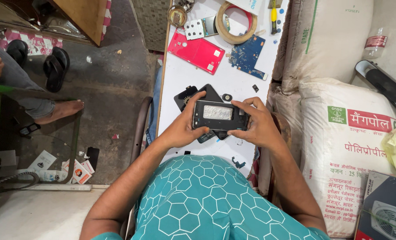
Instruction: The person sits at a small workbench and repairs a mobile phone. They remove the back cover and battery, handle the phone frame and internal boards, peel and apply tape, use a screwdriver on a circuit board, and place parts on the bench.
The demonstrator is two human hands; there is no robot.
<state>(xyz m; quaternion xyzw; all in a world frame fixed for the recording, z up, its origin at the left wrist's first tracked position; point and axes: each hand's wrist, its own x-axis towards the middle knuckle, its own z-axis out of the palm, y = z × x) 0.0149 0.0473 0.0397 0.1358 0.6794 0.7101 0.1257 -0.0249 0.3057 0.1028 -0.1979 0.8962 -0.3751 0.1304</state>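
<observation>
Looking straight down at a narrow white worktop (180,80), and both hands are on the job: the left hand (182,129) grips the left end of an opened phone body (219,115), thumb hooked over the top edge, while the right hand (256,124) clasps the right end, fingers curled around the frame. The phone body is held just above the worktop, near its front edge, with a silvery plate showing in the middle. Under it lie dark flat parts (189,95), partly hidden. Further back sits a red back cover (197,51), just beside a blue circuit board (248,55), then a ring of brown tape (236,24) and a yellow-handled screwdriver (273,15) at the far end. A small black ring (227,97) lies near the right fingers. To the right, big white sacks (340,142) press close against the worktop. To the left, a bare concrete floor (109,89), black sandals (55,66), and another person's bare foot (60,110) resting there, with scattered paper packets (75,171) lower down.
</observation>
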